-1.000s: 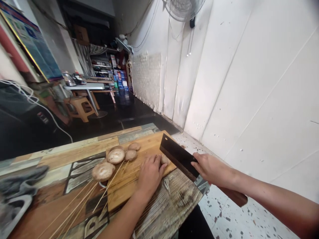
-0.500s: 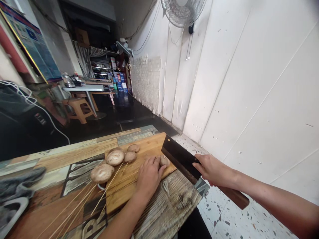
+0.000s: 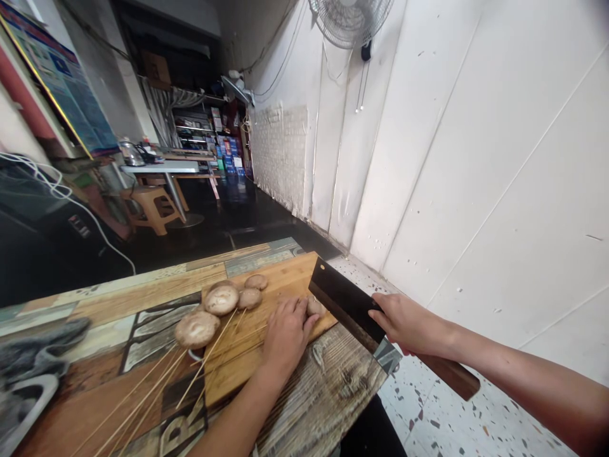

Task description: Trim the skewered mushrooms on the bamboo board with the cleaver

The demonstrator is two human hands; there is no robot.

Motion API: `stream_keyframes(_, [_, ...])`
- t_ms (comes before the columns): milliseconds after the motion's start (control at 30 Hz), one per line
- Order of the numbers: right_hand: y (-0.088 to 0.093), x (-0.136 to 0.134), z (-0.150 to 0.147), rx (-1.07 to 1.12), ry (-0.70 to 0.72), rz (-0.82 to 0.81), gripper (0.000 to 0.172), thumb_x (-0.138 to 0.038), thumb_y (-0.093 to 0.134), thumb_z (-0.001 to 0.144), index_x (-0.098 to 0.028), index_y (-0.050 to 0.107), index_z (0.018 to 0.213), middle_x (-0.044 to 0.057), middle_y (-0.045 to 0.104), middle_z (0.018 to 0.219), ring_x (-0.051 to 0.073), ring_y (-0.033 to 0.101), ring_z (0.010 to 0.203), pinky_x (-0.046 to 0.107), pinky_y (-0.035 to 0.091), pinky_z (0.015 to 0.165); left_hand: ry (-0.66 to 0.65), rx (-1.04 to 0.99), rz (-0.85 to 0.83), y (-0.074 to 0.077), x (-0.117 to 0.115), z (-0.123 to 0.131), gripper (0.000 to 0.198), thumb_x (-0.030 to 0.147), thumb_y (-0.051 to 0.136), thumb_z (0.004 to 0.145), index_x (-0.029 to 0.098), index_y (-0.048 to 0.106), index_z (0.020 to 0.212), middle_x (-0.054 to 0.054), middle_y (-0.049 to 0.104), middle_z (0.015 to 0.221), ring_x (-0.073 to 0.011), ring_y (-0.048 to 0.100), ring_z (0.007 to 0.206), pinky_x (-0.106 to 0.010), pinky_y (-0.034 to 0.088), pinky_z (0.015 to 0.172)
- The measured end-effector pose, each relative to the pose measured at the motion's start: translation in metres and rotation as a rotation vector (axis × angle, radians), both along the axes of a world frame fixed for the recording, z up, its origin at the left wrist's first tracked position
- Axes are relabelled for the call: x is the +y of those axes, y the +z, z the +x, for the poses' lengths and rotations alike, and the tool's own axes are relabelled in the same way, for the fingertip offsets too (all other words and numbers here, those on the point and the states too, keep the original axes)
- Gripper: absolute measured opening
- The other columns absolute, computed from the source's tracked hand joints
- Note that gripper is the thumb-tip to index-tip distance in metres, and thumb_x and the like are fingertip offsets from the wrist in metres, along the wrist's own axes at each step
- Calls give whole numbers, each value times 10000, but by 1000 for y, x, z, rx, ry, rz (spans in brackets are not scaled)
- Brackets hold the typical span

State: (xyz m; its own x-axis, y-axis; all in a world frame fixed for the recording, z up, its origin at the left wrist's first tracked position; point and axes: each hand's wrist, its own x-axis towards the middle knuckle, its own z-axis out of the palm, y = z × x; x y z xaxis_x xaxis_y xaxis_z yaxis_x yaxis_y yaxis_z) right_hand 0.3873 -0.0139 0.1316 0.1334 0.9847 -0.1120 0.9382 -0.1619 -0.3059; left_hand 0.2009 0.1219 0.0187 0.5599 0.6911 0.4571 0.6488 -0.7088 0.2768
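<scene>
My left hand [image 3: 284,333] rests on the wooden cutting board [image 3: 280,279], its fingers holding down a brown mushroom [image 3: 314,308]. My right hand [image 3: 409,324] grips a dark cleaver [image 3: 345,303] by its wooden handle, the blade poised just right of that mushroom. Several whole mushrooms [image 3: 221,299] lie further left on the board, one larger mushroom [image 3: 196,329] at its edge. Thin bamboo skewers [image 3: 190,374] lie across the board and table.
The board sits on a patterned wooden table [image 3: 328,393]. A grey cloth [image 3: 33,355] lies at the left. A white wall [image 3: 476,158] runs along the right with a fan [image 3: 349,22] mounted high. A stool [image 3: 155,206] and table stand in the background.
The cleaver has shifted only slightly beside the held mushroom. My left hand stays in place on the board.
</scene>
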Motion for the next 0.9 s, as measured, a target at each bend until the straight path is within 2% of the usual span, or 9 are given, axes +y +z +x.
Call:
stream_keyframes(100, [3,5,-4,-30,-11,-37,225,-281,321,924,-132,452,817,11,543,563,82,475,347,212,297,418,-20,-13,2,0,1,0,409,417,415,887,149,571,1154,-120,580,1145,-241,502,1070,-397,401,920])
stream_keyframes(267, [12,15,-10,-167,32,75,187,-227,394,902,-128,504,787,44,577,610,122,542,530,227,299,493,-26,-17,0,-1,2,0,411,423,400,892,150,570,1148,-117,585,1116,-241,509,1051,-389,404,899])
stream_keyframes(400, [12,4,-19,-342,31,135,203,-215,350,925,-123,516,855,44,578,616,128,513,510,242,271,471,-20,-16,8,0,1,0,404,417,413,887,147,563,1148,-122,585,1105,-240,513,1038,-388,402,888])
stream_keyframes(567, [-10,-21,-41,-586,102,80,132,-97,395,849,-142,515,883,38,575,636,155,507,468,276,206,404,12,23,21,3,-2,1,366,422,398,891,153,602,1032,-106,608,1009,-237,533,967,-382,413,845])
stream_keyframes(700, [-29,-30,-54,-700,159,91,258,-2,440,763,-120,508,982,71,597,696,173,539,497,283,262,388,20,50,81,-1,-2,0,318,365,448,870,154,629,1024,-120,617,1055,-265,514,1049,-403,400,889])
stream_keyframes(900, [-38,-32,-63,-720,202,142,237,16,454,755,-103,497,955,88,581,663,177,562,539,253,314,382,-19,73,119,-9,2,-1,396,416,517,826,163,636,1108,-127,647,1061,-293,522,1094,-439,386,935])
